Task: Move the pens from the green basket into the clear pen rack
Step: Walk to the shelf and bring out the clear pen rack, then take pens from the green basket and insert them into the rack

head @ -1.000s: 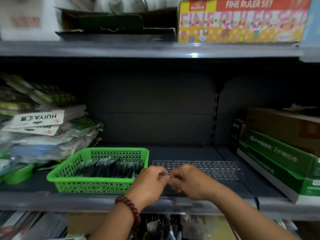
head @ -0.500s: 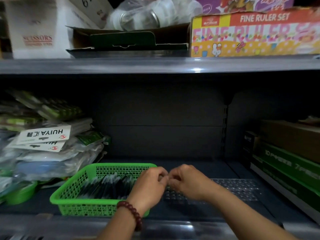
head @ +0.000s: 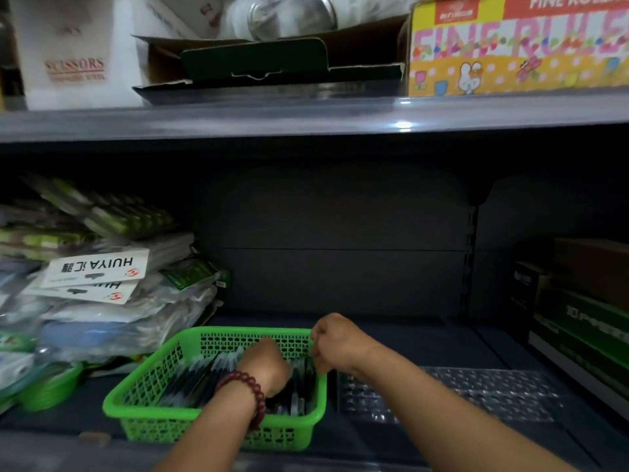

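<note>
Pens lie in green basket, 9 o'clock of clear pen rack. Left hand reaches among them, presumably selecting; right hand curls over basket's 3 o'clock rim. Either grip's contents: cannot tell.

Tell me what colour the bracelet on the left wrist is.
The bracelet is dark red, made of round beads; the head view shows it.

A bracelet of round, dark red beads circles the left wrist, at 7 o'clock in the view. The left forearm and right forearm are bare.
</note>
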